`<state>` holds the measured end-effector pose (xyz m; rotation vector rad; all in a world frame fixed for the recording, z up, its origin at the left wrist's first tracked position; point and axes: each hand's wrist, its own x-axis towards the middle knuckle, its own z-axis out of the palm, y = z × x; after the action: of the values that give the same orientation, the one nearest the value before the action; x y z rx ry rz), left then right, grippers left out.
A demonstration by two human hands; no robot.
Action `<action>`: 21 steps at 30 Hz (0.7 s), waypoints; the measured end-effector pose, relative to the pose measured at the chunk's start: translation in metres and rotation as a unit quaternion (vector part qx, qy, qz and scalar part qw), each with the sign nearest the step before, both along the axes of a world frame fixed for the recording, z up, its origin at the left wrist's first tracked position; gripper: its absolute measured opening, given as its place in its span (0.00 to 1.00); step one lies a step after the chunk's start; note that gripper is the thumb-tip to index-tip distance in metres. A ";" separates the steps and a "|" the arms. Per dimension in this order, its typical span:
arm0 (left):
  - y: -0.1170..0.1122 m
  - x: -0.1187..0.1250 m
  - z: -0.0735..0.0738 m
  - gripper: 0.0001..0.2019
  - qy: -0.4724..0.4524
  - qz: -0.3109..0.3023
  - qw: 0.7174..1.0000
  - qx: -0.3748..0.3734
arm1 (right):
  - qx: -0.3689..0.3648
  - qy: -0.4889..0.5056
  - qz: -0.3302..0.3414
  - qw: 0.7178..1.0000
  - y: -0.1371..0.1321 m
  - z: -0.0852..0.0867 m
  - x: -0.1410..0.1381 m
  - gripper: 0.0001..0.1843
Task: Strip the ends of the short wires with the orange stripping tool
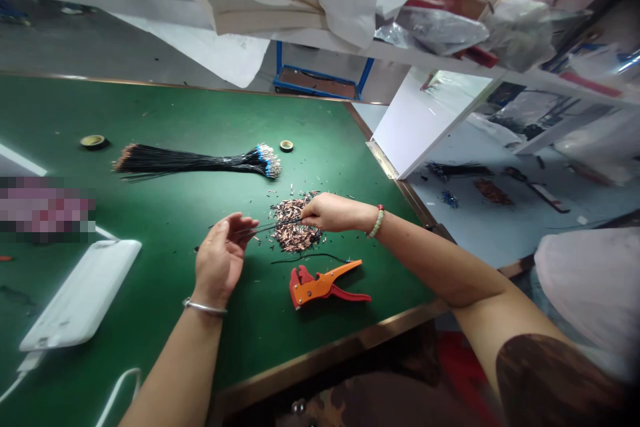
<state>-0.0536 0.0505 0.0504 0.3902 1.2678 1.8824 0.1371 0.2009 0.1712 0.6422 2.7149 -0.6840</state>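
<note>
My right hand (323,211) pinches the ends of a few thin black wires (275,224) above a pile of copper-coloured and black clippings (296,235). The wires run left towards my left hand (223,257). That hand is open, palm turned inward and fingers loosely stretched, with the wires' far ends lying across it. Below the pile rests an orange and red wire stripper (320,283), and a single black wire (310,256) lies just above it. Farther back, a long bundle of black wires (195,161) has copper ends on the left and blue and silver terminals on the right.
Two small round dishes (93,141) stand on the green table (165,113). At the left lies a white power bank (83,297) with a cable. A shelf (280,17) with paper and plastic bags spans the back; a white panel (425,117) rises at the right edge.
</note>
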 end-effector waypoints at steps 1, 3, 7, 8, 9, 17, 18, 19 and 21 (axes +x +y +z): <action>-0.001 -0.001 0.000 0.13 0.018 -0.005 1.000 -0.005 | 0.001 -0.001 -0.002 1.000 0.000 0.000 0.000 0.17; -0.003 -0.006 0.002 0.15 0.061 -0.026 0.998 -0.020 | 0.005 -0.003 -0.010 1.000 0.001 0.001 0.000 0.16; -0.011 -0.013 0.008 0.20 0.133 -0.104 0.984 -0.056 | 0.035 0.021 -0.027 0.999 0.008 0.002 0.005 0.14; -0.012 -0.013 0.010 0.20 0.143 -0.117 0.981 -0.060 | 0.044 0.026 -0.028 0.998 0.010 0.002 0.007 0.14; -0.013 -0.013 0.012 0.21 0.151 -0.125 0.979 -0.060 | 0.053 0.028 -0.028 0.998 0.012 0.003 0.008 0.15; 0.016 -0.007 0.038 0.17 0.251 -0.120 0.959 -0.048 | -0.033 0.058 0.042 0.997 0.021 0.017 -0.025 0.16; 0.025 -0.011 0.041 0.17 0.270 -0.118 0.954 -0.051 | -0.037 0.075 0.034 0.996 0.023 0.019 -0.032 0.16; 0.035 -0.018 0.043 0.17 0.289 -0.112 0.949 -0.056 | -0.026 0.091 0.024 0.995 0.027 0.022 -0.039 0.16; 0.057 -0.040 0.045 0.18 0.325 -0.079 0.940 -0.075 | 0.045 0.112 -0.002 0.993 0.038 0.030 -0.049 0.15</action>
<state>-0.0941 0.1080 0.0954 1.0588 1.7296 1.5507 0.0881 0.2390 0.2010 0.6248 2.9657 -0.6748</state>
